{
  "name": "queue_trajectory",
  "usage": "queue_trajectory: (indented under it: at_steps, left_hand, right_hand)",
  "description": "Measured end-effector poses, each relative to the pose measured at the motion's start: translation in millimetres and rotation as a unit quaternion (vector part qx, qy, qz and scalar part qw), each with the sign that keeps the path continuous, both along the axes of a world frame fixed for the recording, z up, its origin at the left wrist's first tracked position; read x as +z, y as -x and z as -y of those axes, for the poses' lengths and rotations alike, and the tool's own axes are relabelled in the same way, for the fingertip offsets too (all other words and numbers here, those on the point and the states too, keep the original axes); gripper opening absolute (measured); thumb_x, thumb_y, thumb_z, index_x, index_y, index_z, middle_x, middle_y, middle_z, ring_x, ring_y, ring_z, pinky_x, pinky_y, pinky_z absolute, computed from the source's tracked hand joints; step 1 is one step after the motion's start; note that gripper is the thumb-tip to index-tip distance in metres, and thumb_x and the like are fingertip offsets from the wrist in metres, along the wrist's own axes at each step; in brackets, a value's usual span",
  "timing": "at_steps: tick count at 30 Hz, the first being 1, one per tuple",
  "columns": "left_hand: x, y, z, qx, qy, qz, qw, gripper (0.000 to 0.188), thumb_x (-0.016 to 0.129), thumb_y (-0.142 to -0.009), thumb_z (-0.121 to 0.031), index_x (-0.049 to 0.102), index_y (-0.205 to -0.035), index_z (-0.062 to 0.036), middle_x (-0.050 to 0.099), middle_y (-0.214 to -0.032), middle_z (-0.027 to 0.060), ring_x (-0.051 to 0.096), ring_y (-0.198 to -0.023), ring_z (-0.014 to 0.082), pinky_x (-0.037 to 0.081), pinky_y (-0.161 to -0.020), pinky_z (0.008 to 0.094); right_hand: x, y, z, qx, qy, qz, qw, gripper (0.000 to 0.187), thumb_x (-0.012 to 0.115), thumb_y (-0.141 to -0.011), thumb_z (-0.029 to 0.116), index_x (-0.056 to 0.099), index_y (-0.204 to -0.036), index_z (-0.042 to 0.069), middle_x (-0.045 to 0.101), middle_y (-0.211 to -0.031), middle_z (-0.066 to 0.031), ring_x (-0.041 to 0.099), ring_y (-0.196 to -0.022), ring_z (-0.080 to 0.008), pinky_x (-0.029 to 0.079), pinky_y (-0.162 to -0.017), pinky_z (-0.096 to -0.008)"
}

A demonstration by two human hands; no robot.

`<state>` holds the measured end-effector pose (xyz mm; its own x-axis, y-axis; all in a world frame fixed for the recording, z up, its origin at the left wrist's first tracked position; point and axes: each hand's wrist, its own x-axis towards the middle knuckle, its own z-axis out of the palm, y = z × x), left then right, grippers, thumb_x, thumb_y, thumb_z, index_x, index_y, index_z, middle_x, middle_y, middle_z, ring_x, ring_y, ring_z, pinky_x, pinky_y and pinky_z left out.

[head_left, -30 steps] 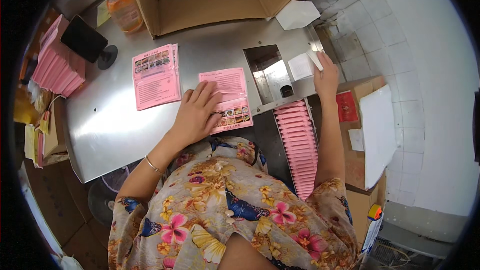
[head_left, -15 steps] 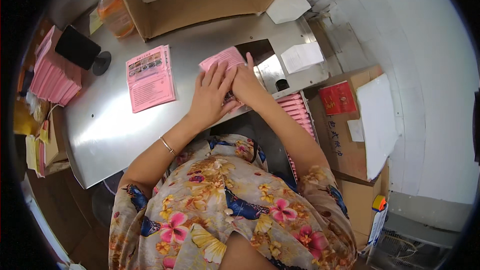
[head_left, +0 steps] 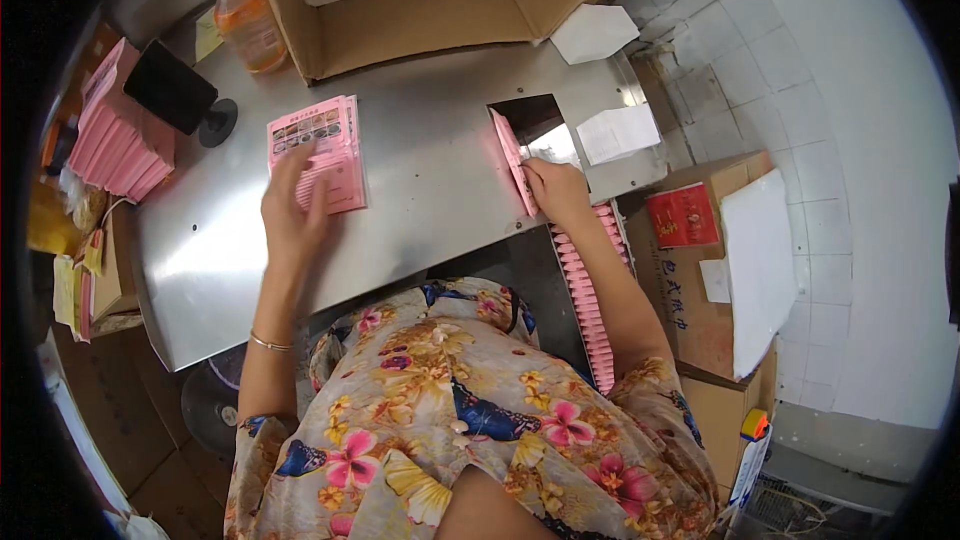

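My right hand grips a flat pink packet, tipped up nearly on edge beside a dark rectangular opening in the metal tabletop. Over a small pile of pink printed packets on the left hovers my left hand, its fingers apart and nothing in them; whether the fingertips touch the top packet I cannot tell. Below the table's front edge, under my right forearm, runs a long row of pink packets packed closely in a narrow tray.
A large open cardboard box stands at the back. To the left are a bottle of orange liquid, a black device on a stand and a tall pink stack. White papers lie by the opening; cartons stand right.
My hands have parted. The left has moved left to the pink pile; the right has moved right, and the packet, flat under both hands before, is now tipped up.
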<state>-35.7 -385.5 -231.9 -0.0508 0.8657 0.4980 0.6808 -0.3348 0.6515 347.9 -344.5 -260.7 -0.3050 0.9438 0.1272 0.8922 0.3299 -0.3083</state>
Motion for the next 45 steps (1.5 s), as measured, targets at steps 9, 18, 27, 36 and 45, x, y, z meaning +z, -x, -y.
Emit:
queue_trajectory:
  at_steps: [9,18,27,36,45]
  left_hand:
    - [-4.5,13.9,-8.8,0.006,0.032,-0.137,0.99,0.039,0.062,-0.087,-0.002,0.061,-0.126,-0.0001,0.064,-0.118,0.0197,0.063,-0.107,0.0379,0.051,-0.091,0.0433]
    - [-2.6,-5.5,-3.2,-0.03,0.02,-0.241,0.97,0.015,0.063,-0.08,-0.004,0.057,-0.094,-0.0038,0.058,-0.095,0.0147,0.057,-0.091,0.0359,0.045,-0.079,0.044]
    - [-14.4,-121.0,10.3,-0.216,-0.01,-0.161,0.963,0.014,0.063,-0.08,-0.008,0.058,-0.093,-0.0061,0.06,-0.092,0.0114,0.06,-0.093,0.0322,0.047,-0.085,0.0452]
    - [-13.1,-77.0,7.3,-0.199,0.008,-0.257,0.946,0.038,0.062,-0.085,-0.006,0.059,-0.123,-0.0015,0.051,-0.141,0.021,0.048,-0.131,0.04,0.04,-0.107,0.0507]
    - [-17.4,-101.0,3.1,-0.203,0.036,-0.271,0.94,0.058,0.071,-0.084,-0.031,0.055,-0.133,-0.0045,0.044,-0.148,0.0206,0.043,-0.133,0.0392,0.034,-0.107,0.056]
  right_hand:
    - [-9.9,2.2,-2.5,0.04,0.02,-0.074,0.996,0.027,0.052,-0.094,0.01,0.066,-0.116,0.005,0.069,-0.111,-0.0193,0.066,-0.101,-0.0388,0.054,-0.085,-0.0439]
    - [64.0,-38.9,10.4,-0.051,-0.271,-0.087,0.957,0.026,0.063,-0.094,0.011,0.069,-0.117,0.001,0.069,-0.105,-0.0164,0.065,-0.097,-0.0356,0.052,-0.085,-0.0395]
    - [61.1,-81.6,-7.5,-0.135,-0.097,-0.053,0.985,0.032,0.068,-0.09,0.017,0.07,-0.119,0.003,0.064,-0.105,-0.0155,0.063,-0.095,-0.0336,0.05,-0.082,-0.0425]
    - [50.9,-105.4,-24.8,-0.06,-0.255,0.051,0.964,0.04,0.064,-0.085,0.006,0.067,-0.126,0.007,0.065,-0.122,-0.0174,0.06,-0.113,-0.038,0.047,-0.098,-0.0454]
    - [15.0,2.7,35.5,0.196,-0.182,-0.01,0.964,0.039,0.061,-0.091,0.019,0.064,-0.13,0.017,0.063,-0.136,-0.0096,0.058,-0.129,-0.0231,0.025,-0.117,-0.0571]
